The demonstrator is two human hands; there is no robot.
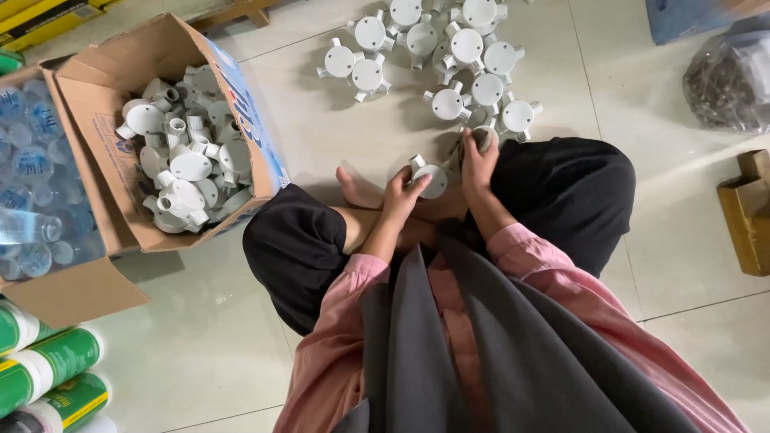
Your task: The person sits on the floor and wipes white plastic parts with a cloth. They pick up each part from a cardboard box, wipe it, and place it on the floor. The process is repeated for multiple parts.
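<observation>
1. The cardboard box [104, 88] at the person's left stands open and is heaped with white round junction boxes [188, 168]. It is the bulk supply, so keeping it within the left arm's reach looks sensible.
2. The pile of finished-looking junction boxes [449, 56] lies on the tiled floor [337, 120] ahead of the knees, lids up, several touching. Setting each new piece at the pile's near edge would likely avoid knocking the others about.
3. The left hand [401, 192] is closed around 1 white junction box [433, 178], held over the lap near the bare foot, its round face tilted toward the camera and 1 spout pointing up and left. A firm grip on the rim, not the spouts, should keep it from twisting.
4. The right hand [477, 164] is curled at the box's right edge and around a second round white piece [484, 138], apparently another fitting or lid; what exactly it pinches I cannot tell. Lining the 2 parts up squarely before pressing seems the safest way.
5. Bottles in plastic wrap [28, 160] and green-labelled tubes [48, 373] sit well apart at the left.
</observation>
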